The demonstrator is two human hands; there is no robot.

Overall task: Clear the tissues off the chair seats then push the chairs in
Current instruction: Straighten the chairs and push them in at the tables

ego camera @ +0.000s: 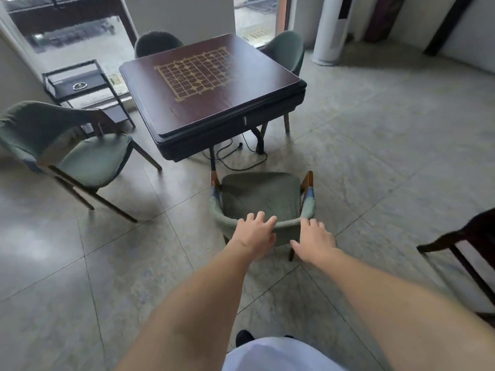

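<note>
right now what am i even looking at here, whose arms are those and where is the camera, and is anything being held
This is one picture from a wide-angle camera worn on a person's head, looking forward and down, so the two bare arms are the wearer's own. There is no machine.

The left hand and right hand both rest on the curved backrest of the near green chair, fingers over its top edge. Its seat faces the dark square table, which has a board grid printed on top, and stands a little way back from it. I see no tissue on it.

A second green chair stands out to the left, angled, its seat also bare. Two more chairs sit at the table's far sides.
</note>
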